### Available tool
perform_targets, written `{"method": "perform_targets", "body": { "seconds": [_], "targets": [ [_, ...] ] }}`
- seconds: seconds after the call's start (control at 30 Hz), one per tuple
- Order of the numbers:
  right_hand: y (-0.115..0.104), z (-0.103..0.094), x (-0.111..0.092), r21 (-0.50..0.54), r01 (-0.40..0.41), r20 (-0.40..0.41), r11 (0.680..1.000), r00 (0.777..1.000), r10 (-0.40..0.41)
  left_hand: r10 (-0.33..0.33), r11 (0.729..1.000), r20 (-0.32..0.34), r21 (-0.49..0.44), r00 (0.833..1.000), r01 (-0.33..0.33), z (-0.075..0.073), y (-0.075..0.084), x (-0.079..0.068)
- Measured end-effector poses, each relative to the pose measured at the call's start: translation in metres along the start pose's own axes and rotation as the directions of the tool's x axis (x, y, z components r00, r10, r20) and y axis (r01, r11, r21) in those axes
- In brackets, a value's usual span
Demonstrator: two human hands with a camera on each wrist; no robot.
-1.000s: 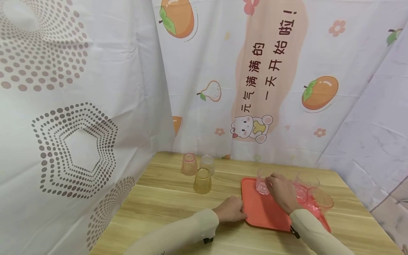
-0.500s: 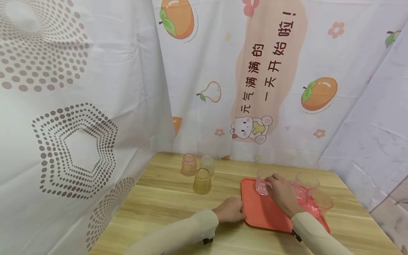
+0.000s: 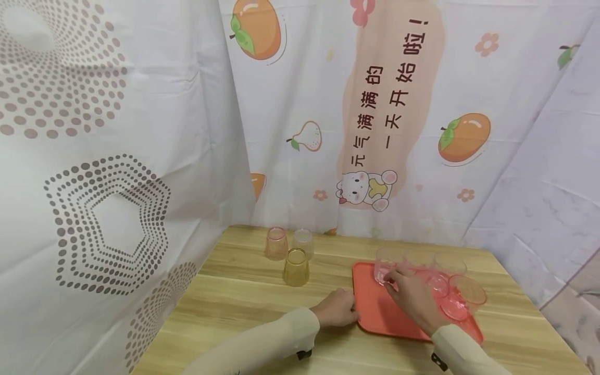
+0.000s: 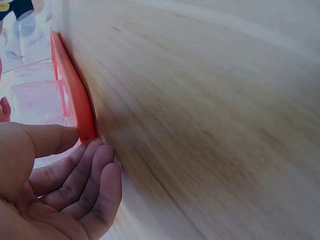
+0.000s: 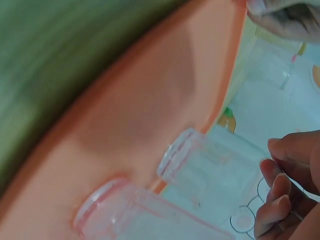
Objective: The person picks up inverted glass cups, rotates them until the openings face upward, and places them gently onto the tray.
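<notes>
My left hand [image 3: 335, 308] pinches the left edge of the red tray [image 3: 377, 310]; in the left wrist view the thumb lies over the rim [image 4: 84, 112] with the fingers below. Over the tray, my right hand [image 3: 414, 301] has relaxed, slightly bent fingers beside a clear tumbler [image 3: 382, 272] at the back left corner. The right wrist view has the thumb and fingertips right at the mouth of this tumbler [image 5: 215, 162], spread a little apart. Several more clear and pinkish tumblers, among them one at the right [image 3: 469, 291], stand mouth up on the tray, partly hidden behind the right hand.
Left of the tray, three tumblers stand upside down on the wooden table [image 3: 253, 297]: a pink one [image 3: 276, 245], a clear one [image 3: 303, 242] and a yellow one [image 3: 297, 268]. Printed curtains [image 3: 300, 177] hang behind and at the left of the table.
My right hand has drawn slightly toward me from the back left tumbler, its fingers loosening from it. The left hand keeps its hold on the tray edge. The head view has shifted slightly.
</notes>
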State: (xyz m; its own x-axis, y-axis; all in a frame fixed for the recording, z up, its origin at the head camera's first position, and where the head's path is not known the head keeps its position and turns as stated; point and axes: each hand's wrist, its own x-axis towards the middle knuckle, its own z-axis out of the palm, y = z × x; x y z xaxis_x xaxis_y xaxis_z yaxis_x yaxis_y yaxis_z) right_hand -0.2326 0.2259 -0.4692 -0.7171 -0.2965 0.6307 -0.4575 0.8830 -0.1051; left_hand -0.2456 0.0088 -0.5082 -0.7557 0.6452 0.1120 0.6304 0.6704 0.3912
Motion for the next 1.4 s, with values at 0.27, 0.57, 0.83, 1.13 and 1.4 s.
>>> {"method": "perform_targets", "body": {
  "seconds": [0.27,0.57,0.83,1.13,1.4],
  "targets": [
    [-0.018,0.005,-0.015,0.002,-0.065,0.130,0.998,0.989,0.064,0.003,1.000,-0.010,0.022,1.000,-0.002,0.001,-0.002,0.001],
    [-0.034,0.009,-0.034,0.038,-0.113,0.260,0.993,0.961,0.100,0.003,1.000,-0.004,0.011,1.000,-0.002,-0.001,0.000,0.000],
    [-0.044,0.014,-0.047,0.095,-0.033,0.207,0.995,0.978,0.013,0.002,1.000,0.016,0.004,1.000,-0.002,-0.003,0.000,-0.002],
    [-0.051,0.017,-0.055,0.131,0.023,0.197,0.991,0.979,-0.049,-0.009,1.000,0.026,-0.018,1.000,0.010,-0.003,-0.001,-0.002],
    [-0.050,0.017,-0.058,0.158,0.038,0.240,0.987,0.968,-0.075,0.013,1.000,0.023,0.015,1.000,-0.014,-0.007,-0.002,-0.002]
  ]
}}
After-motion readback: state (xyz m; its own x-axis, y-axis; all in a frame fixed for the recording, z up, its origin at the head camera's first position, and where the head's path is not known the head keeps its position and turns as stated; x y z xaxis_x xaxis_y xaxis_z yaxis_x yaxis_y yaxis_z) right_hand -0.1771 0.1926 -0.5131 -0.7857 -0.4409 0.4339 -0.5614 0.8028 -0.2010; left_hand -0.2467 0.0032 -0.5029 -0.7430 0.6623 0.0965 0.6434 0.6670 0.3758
